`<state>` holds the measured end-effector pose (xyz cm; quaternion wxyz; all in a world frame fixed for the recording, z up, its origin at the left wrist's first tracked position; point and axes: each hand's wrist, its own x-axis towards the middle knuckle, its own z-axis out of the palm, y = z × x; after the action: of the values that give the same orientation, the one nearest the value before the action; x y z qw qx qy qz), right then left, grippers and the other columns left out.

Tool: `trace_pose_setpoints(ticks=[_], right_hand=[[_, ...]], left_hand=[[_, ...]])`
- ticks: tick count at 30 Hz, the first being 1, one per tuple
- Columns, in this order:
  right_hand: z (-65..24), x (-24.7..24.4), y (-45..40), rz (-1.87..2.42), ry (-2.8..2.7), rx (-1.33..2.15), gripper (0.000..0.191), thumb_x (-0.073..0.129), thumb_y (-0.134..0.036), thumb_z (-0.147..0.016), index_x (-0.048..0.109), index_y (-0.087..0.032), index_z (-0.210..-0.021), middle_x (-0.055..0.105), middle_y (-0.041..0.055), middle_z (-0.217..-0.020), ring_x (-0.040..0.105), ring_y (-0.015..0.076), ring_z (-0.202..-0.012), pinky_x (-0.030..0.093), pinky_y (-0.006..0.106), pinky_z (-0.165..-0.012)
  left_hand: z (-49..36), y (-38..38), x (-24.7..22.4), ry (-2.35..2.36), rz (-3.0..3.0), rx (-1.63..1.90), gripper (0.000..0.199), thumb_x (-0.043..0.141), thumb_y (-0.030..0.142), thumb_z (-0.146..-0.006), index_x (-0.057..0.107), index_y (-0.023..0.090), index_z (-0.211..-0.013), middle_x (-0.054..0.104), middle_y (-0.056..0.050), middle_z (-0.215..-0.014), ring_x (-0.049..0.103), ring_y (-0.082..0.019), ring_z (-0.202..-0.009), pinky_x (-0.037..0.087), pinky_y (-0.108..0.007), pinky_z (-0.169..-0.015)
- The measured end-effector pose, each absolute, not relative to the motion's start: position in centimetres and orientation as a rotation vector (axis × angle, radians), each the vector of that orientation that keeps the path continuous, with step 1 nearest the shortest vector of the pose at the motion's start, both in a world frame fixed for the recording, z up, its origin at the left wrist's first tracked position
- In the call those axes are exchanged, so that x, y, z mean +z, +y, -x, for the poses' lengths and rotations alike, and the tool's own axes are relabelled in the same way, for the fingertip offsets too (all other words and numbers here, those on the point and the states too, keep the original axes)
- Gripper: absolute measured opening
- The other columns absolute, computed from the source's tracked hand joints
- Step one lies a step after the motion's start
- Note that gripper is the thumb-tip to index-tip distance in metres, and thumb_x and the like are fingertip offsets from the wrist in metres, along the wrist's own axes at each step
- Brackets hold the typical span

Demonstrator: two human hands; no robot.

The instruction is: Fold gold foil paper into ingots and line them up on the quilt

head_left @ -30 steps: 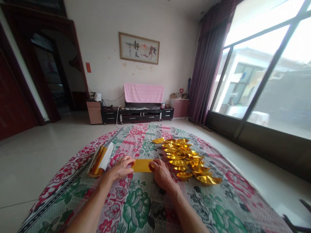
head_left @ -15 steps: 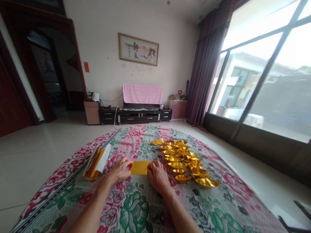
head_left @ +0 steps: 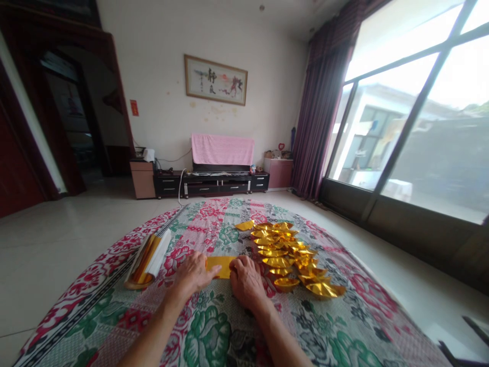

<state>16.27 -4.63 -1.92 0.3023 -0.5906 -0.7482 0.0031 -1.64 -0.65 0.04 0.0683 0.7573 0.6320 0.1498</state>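
Observation:
A folded strip of gold foil paper point(head_left: 219, 267) lies on the flowered tablecloth point(head_left: 208, 334) between my hands. My left hand point(head_left: 194, 275) is at the strip's left end, its thumb stretched over the paper's face and its fingers by the edge. At the other end, my right hand point(head_left: 247, 281) is closed on the paper with bent fingers, which hide that end. Just right of my right hand, folded gold paper ingots point(head_left: 277, 262) stand in rows. A flat folded gold piece point(head_left: 245, 225) lies at the far end of those rows.
Left of my left hand lies a curled stack of gold and white sheets point(head_left: 148, 260). Beyond the table stand a black low cabinet point(head_left: 219, 186) and a pink cloth point(head_left: 222, 150) draped over something. A large window point(head_left: 420, 127) is on the right.
My left thumb has moved out to the right across the gold paper, away from the fingers. My right hand stays at the right end. The whole view has shifted slightly.

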Motion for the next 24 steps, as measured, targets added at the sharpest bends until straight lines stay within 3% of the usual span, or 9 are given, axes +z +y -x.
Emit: trace_pose_setpoints(ticks=[3, 7, 15, 19, 24], right_hand=[[-16.2, -2.0, -4.6, 1.555, -1.980, 0.007, 0.016, 0.043, -0.019, -0.082, 0.056, -0.024, -0.091, 0.055, 0.0038, -0.099, 0.048, 0.0191, -0.097, 0.032, 0.031, -0.085], [-16.2, -2.0, -4.6, 1.548, -1.977, -0.012, 0.013, 0.045, -0.021, -0.082, 0.055, -0.024, -0.090, 0.055, 0.0031, -0.097, 0.049, 0.0186, -0.096, 0.032, 0.031, -0.085], [-16.4, -2.0, -4.5, 1.544, -2.001, 0.019, 0.016, 0.047, -0.022, -0.080, 0.057, -0.025, -0.092, 0.055, 0.0036, -0.099, 0.049, 0.0194, -0.098, 0.033, 0.031, -0.086], [-16.5, -2.4, -4.3, 1.569, -2.009, 0.016, 0.029, 0.044, -0.020, -0.081, 0.055, -0.028, -0.107, 0.054, 0.0044, -0.108, 0.050, 0.0187, -0.099, 0.033, 0.032, -0.087], [-16.6, -2.9, -4.0, 1.623, -2.012, 0.031, 0.040, 0.044, -0.020, -0.079, 0.050, -0.027, -0.117, 0.046, 0.0061, -0.127, 0.046, 0.0213, -0.111, 0.031, 0.036, -0.093]], left_hand=[[0.2, -1.5, -0.6, 2.054, -2.263, 0.480, 0.053, 0.049, 0.061, -0.070, 0.055, 0.015, -0.097, 0.053, -0.015, -0.106, 0.048, -0.033, -0.106, 0.040, -0.044, -0.083], [-0.5, -1.6, -1.3, 2.102, -2.260, 0.518, 0.055, 0.051, 0.061, -0.068, 0.053, 0.015, -0.097, 0.053, -0.015, -0.106, 0.047, -0.035, -0.106, 0.040, -0.048, -0.082], [1.2, -1.2, -0.7, 1.979, -2.304, 0.473, 0.048, 0.054, 0.056, -0.067, 0.053, 0.016, -0.094, 0.054, -0.012, -0.102, 0.051, -0.031, -0.101, 0.041, -0.039, -0.083], [3.1, -0.7, -0.3, 1.811, -2.317, 0.445, 0.038, 0.058, 0.042, -0.068, 0.053, 0.020, -0.099, 0.054, -0.008, -0.106, 0.052, -0.025, -0.102, 0.039, -0.035, -0.088], [4.8, -0.1, -0.1, 1.605, -2.315, 0.497, 0.048, 0.054, 0.021, -0.066, 0.051, 0.020, -0.114, 0.056, -0.007, -0.114, 0.051, -0.021, -0.108, 0.038, -0.031, -0.094]])
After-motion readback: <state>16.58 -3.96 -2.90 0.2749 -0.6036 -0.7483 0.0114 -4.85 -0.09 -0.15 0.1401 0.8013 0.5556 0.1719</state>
